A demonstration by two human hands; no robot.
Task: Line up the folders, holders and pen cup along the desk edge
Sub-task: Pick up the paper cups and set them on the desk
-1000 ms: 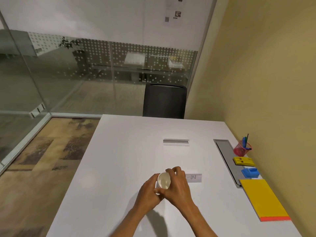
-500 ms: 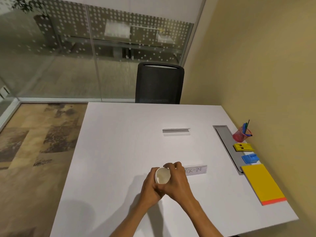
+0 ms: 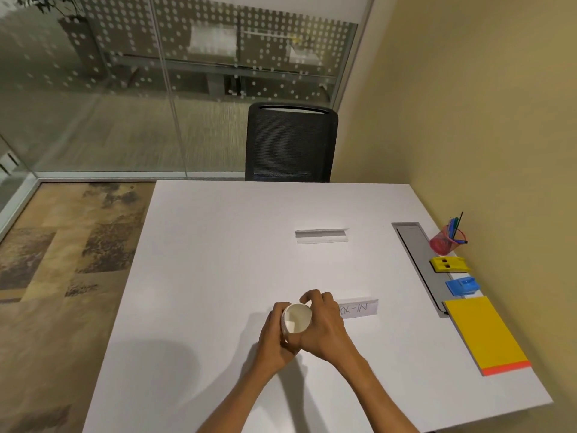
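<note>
Both hands wrap a white paper cup (image 3: 296, 318) over the middle of the white desk (image 3: 218, 276); my left hand (image 3: 276, 337) grips its left side and my right hand (image 3: 324, 328) covers its right side. Along the desk's right edge by the wall stand a red mesh pen cup (image 3: 445, 242) with pens, a yellow holder (image 3: 449, 264), a blue holder (image 3: 462, 285) and a yellow folder (image 3: 485, 332) lying on an orange one (image 3: 505, 368).
A folded paper sign reading "-IN" (image 3: 359, 307) stands just right of my hands; another folded sign (image 3: 321, 235) stands farther back. A grey cable tray lid (image 3: 418, 257) runs beside the holders. A black chair (image 3: 290, 142) sits at the far edge before a glass wall.
The head view has tilted down and drawn nearer the desk. Both hands stay closed around the white cup in almost the same spot.
</note>
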